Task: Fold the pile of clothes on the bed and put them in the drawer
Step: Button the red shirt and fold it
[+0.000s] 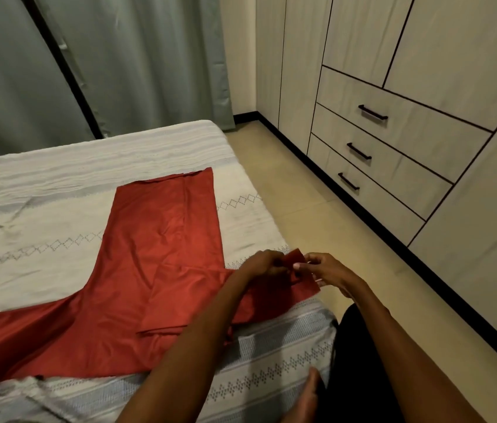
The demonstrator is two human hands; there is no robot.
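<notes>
Both hands, left [264, 264] and right [323, 270], are pinching the red cloth's [155, 254] corner at the bed's [58, 184] 3 o'clock edge. The drawers [400, 154] are standing at 1 o'clock.

a red garment [155, 254] is lying spread flat across the bed [42, 190], its smooth fabric lightly creased. one long panel is stretching toward the bed's far corner, another is running off toward the bed's left side, and a folded flap is sitting on top near the bed's near edge. its right end is reaching the bed's right edge, bunching slightly there. three closed drawers [393, 157] with dark bar handles are standing stacked in a pale wardrobe, well apart from the bed, across the floor to its right.
</notes>
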